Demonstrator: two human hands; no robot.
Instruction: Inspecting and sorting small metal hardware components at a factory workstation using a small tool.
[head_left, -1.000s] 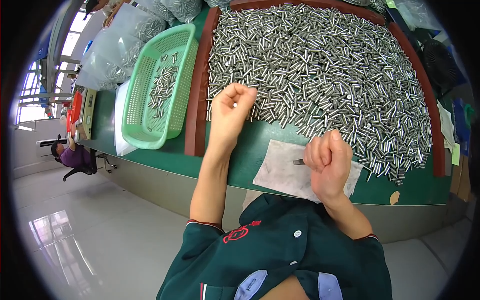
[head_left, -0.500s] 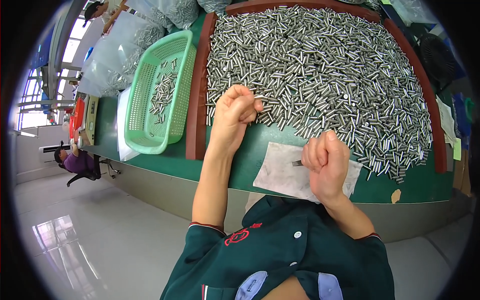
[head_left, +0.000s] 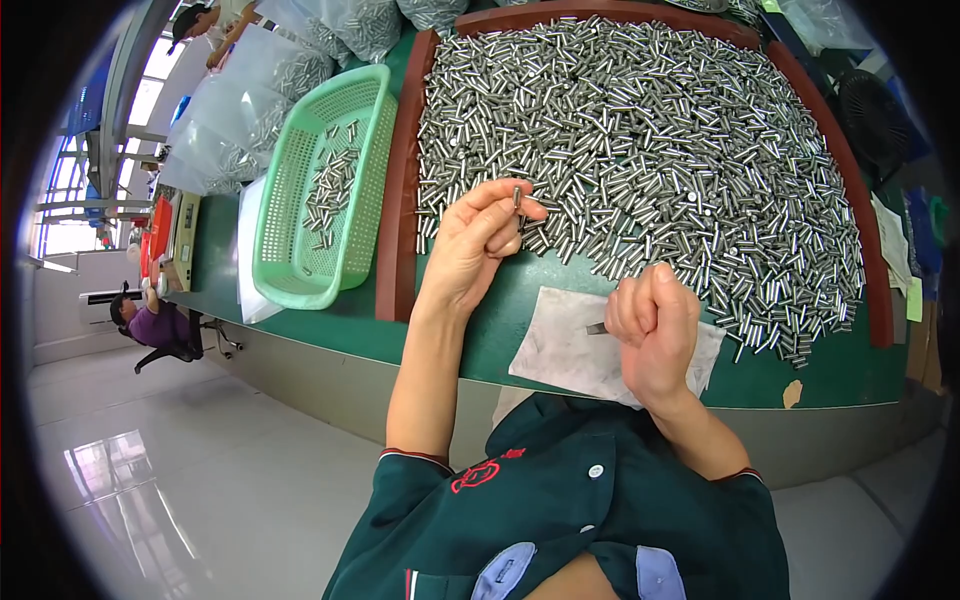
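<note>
My left hand (head_left: 473, 238) is up at the near left edge of a wide heap of shiny metal pins (head_left: 640, 120). Its thumb and fingers pinch one small metal pin (head_left: 517, 197), which stands roughly upright at the fingertips. My right hand (head_left: 655, 330) is a closed fist above a smudged white cloth or sheet (head_left: 555, 335). From its left side pokes the flat grey tip of a thin metal tool (head_left: 597, 328); the rest is hidden in the fist, so its kind does not show.
Dark red rails (head_left: 398, 200) border the heap on the green table (head_left: 480, 345). Left of them, a green plastic basket (head_left: 265, 240) holds some pins. Clear bags of pins (head_left: 225, 120) stand behind it, and a black fan (head_left: 873, 112) is far right. Other people are in the left background.
The fingers of my left hand have uncurled a little and shifted slightly right, bringing the pin into sight at their tips. My right hand stays in place with the tool.
</note>
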